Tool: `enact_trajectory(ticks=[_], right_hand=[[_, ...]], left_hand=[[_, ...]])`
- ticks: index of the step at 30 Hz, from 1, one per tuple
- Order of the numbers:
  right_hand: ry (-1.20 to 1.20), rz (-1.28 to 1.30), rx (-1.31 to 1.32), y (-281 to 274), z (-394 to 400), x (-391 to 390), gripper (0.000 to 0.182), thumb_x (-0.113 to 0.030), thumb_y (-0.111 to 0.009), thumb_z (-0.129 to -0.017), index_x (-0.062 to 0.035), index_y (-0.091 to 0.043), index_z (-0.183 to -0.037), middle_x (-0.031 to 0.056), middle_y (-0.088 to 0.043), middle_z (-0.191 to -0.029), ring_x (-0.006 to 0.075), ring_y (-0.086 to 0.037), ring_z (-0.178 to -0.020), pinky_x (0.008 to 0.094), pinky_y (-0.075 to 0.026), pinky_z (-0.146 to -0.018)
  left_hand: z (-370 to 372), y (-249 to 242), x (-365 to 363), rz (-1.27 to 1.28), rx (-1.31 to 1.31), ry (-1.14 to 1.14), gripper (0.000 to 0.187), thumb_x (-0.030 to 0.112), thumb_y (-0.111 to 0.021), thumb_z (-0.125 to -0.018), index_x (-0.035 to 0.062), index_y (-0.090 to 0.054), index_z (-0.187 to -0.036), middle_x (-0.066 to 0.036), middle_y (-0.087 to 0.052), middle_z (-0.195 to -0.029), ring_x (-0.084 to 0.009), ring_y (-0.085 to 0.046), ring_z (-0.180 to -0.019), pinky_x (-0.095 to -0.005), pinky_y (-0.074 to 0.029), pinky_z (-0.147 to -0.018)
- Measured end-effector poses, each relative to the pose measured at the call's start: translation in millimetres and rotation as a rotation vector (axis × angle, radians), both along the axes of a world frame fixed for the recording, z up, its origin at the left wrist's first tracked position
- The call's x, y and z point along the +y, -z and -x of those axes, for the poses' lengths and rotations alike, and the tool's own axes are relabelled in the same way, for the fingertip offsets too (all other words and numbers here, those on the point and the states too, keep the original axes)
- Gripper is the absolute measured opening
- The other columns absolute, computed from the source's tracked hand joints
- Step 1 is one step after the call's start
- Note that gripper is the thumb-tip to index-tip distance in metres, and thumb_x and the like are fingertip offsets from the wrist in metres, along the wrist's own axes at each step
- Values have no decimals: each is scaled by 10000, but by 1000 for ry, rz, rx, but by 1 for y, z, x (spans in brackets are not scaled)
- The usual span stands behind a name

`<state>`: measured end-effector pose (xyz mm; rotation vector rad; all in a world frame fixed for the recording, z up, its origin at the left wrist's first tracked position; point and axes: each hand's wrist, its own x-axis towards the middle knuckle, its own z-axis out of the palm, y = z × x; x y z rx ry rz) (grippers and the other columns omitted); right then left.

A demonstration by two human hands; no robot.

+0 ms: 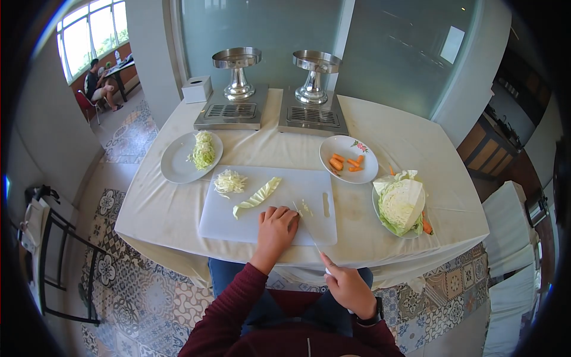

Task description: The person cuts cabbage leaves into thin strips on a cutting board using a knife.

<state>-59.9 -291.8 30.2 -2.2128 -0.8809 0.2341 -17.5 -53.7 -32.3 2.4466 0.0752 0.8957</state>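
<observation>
My left hand (278, 231) presses with curled fingers on the white cutting board (229, 223), over a piece of cabbage mostly hidden beneath them. My right hand (351, 290) is closed round the handle of a knife (311, 235). Its blade points away from me, tip on the board beside my left fingertips. Small cabbage bits (306, 207) lie just right of the blade. Farther left on the board are a curved cabbage leaf strip (257, 197) and a heap of shredded cabbage (229, 182).
A plate (174, 165) with shredded cabbage (203, 150) stands back left. Carrot pieces (337, 162) fill part of a flowered plate (364, 170). At right, a cut cabbage (401, 202) rests on another plate, with a carrot (427, 225) beside it. Two metal stands (239, 86) and a tissue box (197, 90) line the back.
</observation>
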Motion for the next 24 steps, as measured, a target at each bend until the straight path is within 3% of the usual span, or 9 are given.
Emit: enact_trajectory(ticks=[9,18,19,21,24], right_hand=[[-11,-27,62,-10,9,-15,583,-57,-634,-929,-36,-486,-1492,226,-599,-742,345,-574,-622,380,-472,-655],[-5,-68,50,-6,9,-15,570,-65,-639,-927,-37,-503,-1480,226,-578,-719,331,-541,-591,359,-469,-642],[-1,-47,80,-8,9,-16,566,-72,-630,-928,-37,-501,-1478,244,-597,-750,366,-576,-647,394,-478,-663],[16,-24,143,-17,7,-16,558,-85,-611,-931,-36,-497,-1475,280,-634,-812,437,-646,-759,464,-498,-706],[45,-35,188,-20,6,-18,551,-88,-611,-928,-43,-507,-1467,282,-624,-787,435,-645,-743,454,-498,-699]], left_hand=[[0,1,1,3,10,8,136,157,-732,-845,136,-730,-980,-10,-703,-1005,-263,-612,-991,-411,-427,-875],[-2,0,2,0,36,21,124,165,-732,-849,128,-736,-967,-14,-702,-1003,-263,-612,-994,-415,-432,-883],[-2,-2,4,-7,50,35,124,167,-732,-850,125,-740,-966,-15,-702,-1002,-265,-611,-996,-418,-435,-890],[-2,-15,18,-50,111,160,146,187,-736,-850,122,-748,-980,-19,-693,-986,-264,-618,-986,-428,-459,-885],[-15,-26,47,-97,214,404,190,213,-744,-847,111,-758,-1006,-45,-687,-979,-277,-628,-978,-435,-495,-888]])
